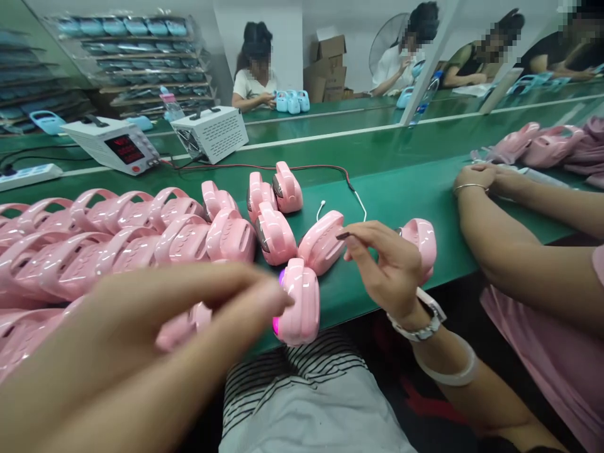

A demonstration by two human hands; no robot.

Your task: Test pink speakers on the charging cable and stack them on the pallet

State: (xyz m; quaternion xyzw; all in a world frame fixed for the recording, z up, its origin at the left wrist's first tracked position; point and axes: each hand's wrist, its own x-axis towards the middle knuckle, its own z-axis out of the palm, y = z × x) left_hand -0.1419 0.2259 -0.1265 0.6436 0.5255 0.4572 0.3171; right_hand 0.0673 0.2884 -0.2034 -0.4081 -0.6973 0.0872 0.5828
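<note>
My left hand point(189, 308) is close to the camera and blurred. Its fingers are stretched out, and their tips touch a pink handled device point(299, 302) with a lit purple spot at the table's front edge. My right hand point(387, 267), with a watch and a pale bangle on the wrist, has its fingers curled. Another pink device point(423, 241) shows behind its knuckles and seems to be held. Its thumb tip points at a third pink device point(322, 241). A white cable end point(362, 206) lies just beyond.
Several pink devices point(104, 233) are heaped on the green table point(406, 189) at left. A power supply point(116, 145) and a white box point(212, 132) stand behind. A person's folded arms point(500, 214) rest at right. Other people sit at the far benches.
</note>
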